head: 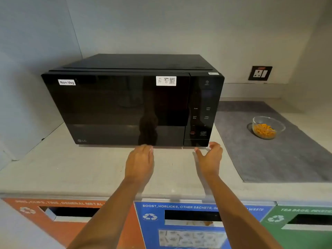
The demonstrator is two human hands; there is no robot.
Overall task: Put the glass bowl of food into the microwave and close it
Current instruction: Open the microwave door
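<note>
A black microwave (125, 103) with a "Non-Veg" label stands on the pale counter, its door shut. To its right, a glass bowl (268, 127) holding orange-yellow food sits on a grey mat (280, 155). My left hand (140, 162) hovers palm down just in front of the door's lower edge, fingers apart, holding nothing. My right hand (210, 157) is open with curled fingers below the control panel's bottom corner, also empty. Both hands are well left of the bowl.
The counter (71, 168) runs to a front edge above orange, blue and green recycling bin fronts (188, 218) with slots. A wall socket (260, 73) sits behind the mat. A wall closes in on the left of the microwave.
</note>
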